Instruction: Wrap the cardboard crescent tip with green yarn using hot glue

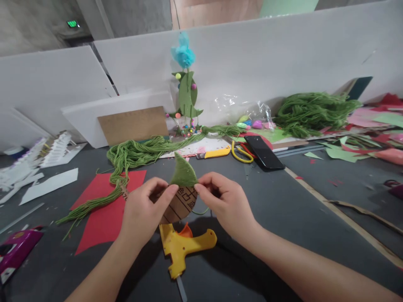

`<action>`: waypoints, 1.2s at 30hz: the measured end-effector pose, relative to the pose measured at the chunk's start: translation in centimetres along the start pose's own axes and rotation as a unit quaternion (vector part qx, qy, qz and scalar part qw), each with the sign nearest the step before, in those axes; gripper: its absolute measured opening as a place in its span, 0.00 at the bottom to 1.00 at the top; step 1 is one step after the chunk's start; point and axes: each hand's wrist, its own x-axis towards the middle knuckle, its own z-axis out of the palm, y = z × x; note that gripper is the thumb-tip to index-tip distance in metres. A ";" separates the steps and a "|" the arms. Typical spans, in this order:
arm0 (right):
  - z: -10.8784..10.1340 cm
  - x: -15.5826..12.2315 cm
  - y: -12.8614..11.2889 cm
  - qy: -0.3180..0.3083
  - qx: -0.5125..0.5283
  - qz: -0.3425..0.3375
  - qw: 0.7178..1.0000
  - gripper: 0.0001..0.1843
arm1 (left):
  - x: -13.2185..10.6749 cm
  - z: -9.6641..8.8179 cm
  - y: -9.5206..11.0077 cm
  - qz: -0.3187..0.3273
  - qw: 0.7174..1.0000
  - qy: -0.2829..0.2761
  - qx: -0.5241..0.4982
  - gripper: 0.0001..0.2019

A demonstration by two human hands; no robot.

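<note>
Both my hands hold one cardboard cut-out (181, 203) above the dark table. Its pointed upper part (183, 173) is wrapped in green yarn; the brown lower part bears printed characters. My left hand (143, 209) pinches its left side, thumb pressed by the yarn edge. My right hand (222, 201) pinches the right side, and a thin green strand loops out beneath its fingers. A yellow glue gun (181, 247) lies on the table just below the hands.
A long bundle of green yarn (135, 155) runs across red paper (103, 209). Behind lie a yellow box cutter (214, 153), scissors (242, 153), a black phone (263, 153), a green felt tree model (186, 94), more yarn (311, 111), paper scraps and white foam boards.
</note>
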 end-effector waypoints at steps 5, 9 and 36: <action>0.2 -0.1 0.0 -0.012 -0.025 -0.019 0.999 0.05 | -0.3 0.1 0.4 -0.009 0.997 0.026 0.069 0.20; 0.3 -0.1 0.0 -0.022 -0.044 -0.017 0.999 0.06 | -0.2 0.0 0.3 0.003 0.995 0.036 0.091 0.21; -1.1 0.3 0.1 0.073 -0.228 -0.222 0.945 0.08 | -1.2 0.3 0.6 0.166 0.983 0.081 -0.007 0.07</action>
